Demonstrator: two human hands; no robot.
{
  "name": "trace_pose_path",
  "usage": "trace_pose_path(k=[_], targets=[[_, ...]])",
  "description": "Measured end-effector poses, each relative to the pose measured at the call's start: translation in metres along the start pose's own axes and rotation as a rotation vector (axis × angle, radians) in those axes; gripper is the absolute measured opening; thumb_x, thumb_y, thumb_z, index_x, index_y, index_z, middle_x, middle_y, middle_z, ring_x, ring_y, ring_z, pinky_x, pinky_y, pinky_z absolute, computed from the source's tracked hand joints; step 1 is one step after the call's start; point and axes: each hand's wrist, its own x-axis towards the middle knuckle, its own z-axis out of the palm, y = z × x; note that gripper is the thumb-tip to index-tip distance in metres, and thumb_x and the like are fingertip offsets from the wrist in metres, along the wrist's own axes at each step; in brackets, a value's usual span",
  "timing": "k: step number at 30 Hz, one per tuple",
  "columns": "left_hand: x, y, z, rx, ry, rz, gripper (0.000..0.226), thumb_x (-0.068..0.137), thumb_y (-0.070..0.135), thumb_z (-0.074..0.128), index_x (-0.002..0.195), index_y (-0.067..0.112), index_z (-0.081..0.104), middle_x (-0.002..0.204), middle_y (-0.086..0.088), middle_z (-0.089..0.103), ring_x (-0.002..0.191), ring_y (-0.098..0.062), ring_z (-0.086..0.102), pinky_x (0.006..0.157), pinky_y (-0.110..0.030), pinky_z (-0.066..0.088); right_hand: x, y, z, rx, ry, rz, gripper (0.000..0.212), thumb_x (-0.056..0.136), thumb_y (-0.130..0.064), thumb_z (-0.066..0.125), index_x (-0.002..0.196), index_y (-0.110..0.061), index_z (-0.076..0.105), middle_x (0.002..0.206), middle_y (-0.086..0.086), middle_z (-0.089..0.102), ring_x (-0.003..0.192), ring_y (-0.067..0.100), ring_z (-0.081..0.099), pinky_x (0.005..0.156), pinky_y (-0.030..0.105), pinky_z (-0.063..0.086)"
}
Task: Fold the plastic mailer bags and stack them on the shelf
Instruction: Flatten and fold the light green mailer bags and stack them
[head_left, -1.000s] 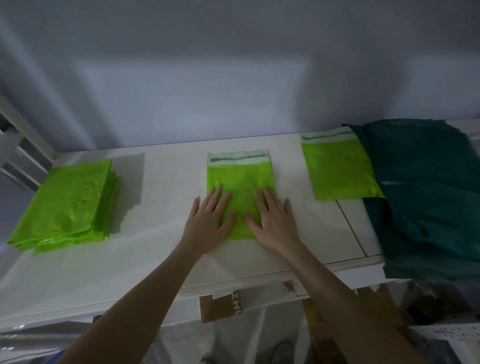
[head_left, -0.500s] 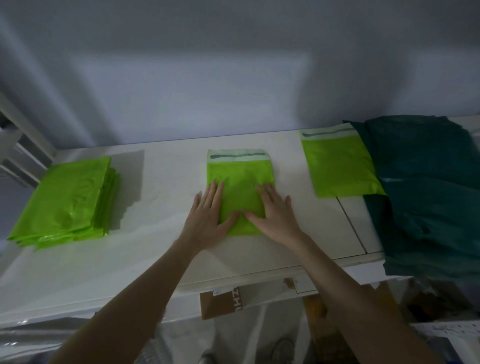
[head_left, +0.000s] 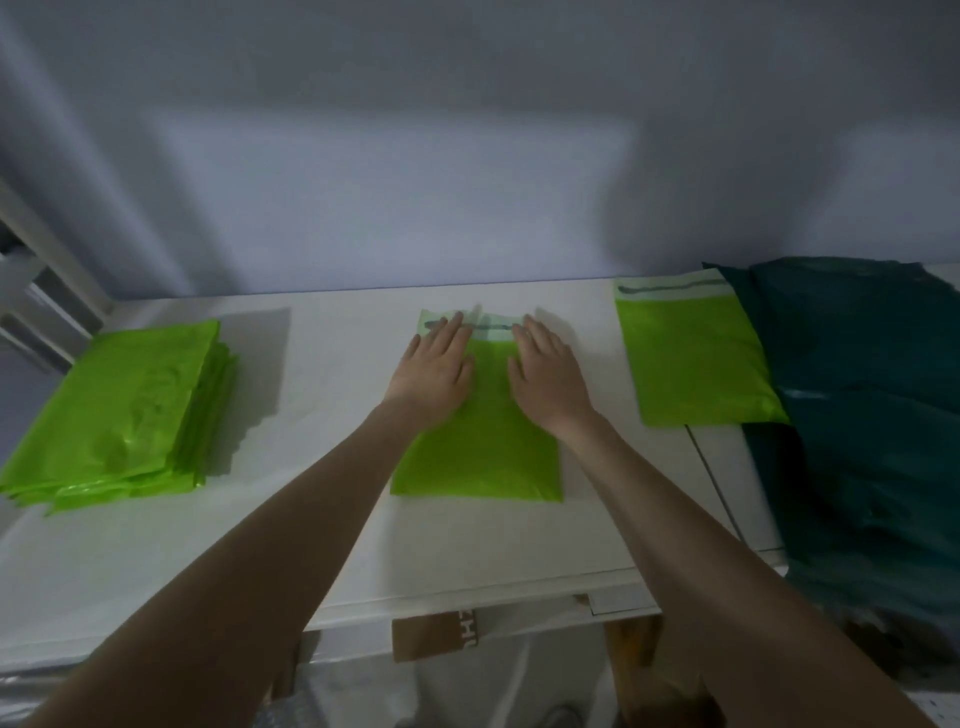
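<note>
Green mailer (head_left: 480, 452) | long axis front-back, flap rearward | left hand (head_left: 434, 371), right hand (head_left: 548, 374) flat, fingers together

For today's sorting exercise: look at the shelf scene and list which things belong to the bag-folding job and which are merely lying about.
Part of the job:
- green mailer bag under the left hand and right hand
- second green mailer bag, waiting
- stack of folded green bags
- white shelf

Lying about:
- dark teal plastic heap
- cardboard box below the shelf
</note>
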Motion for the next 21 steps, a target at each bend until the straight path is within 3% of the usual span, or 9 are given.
trace_pose_path(k=[4,10,14,18,21], targets=[[0.019,0.000,0.008,0.080,-0.062,-0.037,0.052,0.102,0.028,0.021,0.151,0.015,0.008,0.159,-0.002,0.002,0.146,-0.019,0.003,0.117,-0.036,0.002,0.019,-0.003,0.010,-0.102,-0.085,-0.094,0.050,0.099,-0.016,0.027,0.148,-0.010,0.020,0.158,0.004,0.010,0.146,0.019,0.004,0.116,0.049,0.008],[0.022,-0.011,0.024,0.072,-0.160,-0.053,0.052,0.102,0.038,0.019,0.151,0.026,0.005,0.159,0.007,-0.001,0.146,-0.012,-0.002,0.118,-0.037,0.001,0.021,0.017,0.029,-0.113,-0.162,-0.120,0.050,0.103,-0.030,0.022,0.150,-0.015,0.016,0.159,-0.001,0.009,0.146,0.015,0.006,0.116,0.044,0.009],[0.022,-0.014,0.022,0.022,-0.090,-0.050,0.054,0.099,0.045,0.029,0.149,0.030,0.017,0.158,0.008,0.010,0.145,-0.012,0.007,0.116,-0.036,0.008,0.020,0.020,0.032,-0.096,-0.128,-0.127,0.051,0.102,-0.033,0.024,0.150,-0.017,0.018,0.159,-0.002,0.010,0.146,0.014,0.007,0.116,0.041,0.008],[0.021,-0.022,0.015,-0.039,0.008,-0.211,0.067,0.085,0.061,0.047,0.143,0.031,0.030,0.155,-0.001,0.020,0.142,-0.022,0.016,0.113,-0.043,0.017,0.019,0.022,0.035,-0.051,-0.004,-0.014,0.068,0.092,-0.050,0.026,0.146,-0.009,0.028,0.155,0.014,0.021,0.144,0.029,0.017,0.116,0.041,0.012],[0.020,-0.024,0.012,-0.020,-0.003,-0.245,0.081,0.080,0.071,0.046,0.145,0.026,0.025,0.157,-0.001,0.017,0.143,-0.021,0.015,0.113,-0.044,0.016,0.016,0.022,0.037,-0.099,-0.046,0.151,0.075,0.092,-0.057,0.034,0.149,-0.011,0.017,0.157,0.016,0.011,0.144,0.035,0.006,0.114,0.051,0.005]])
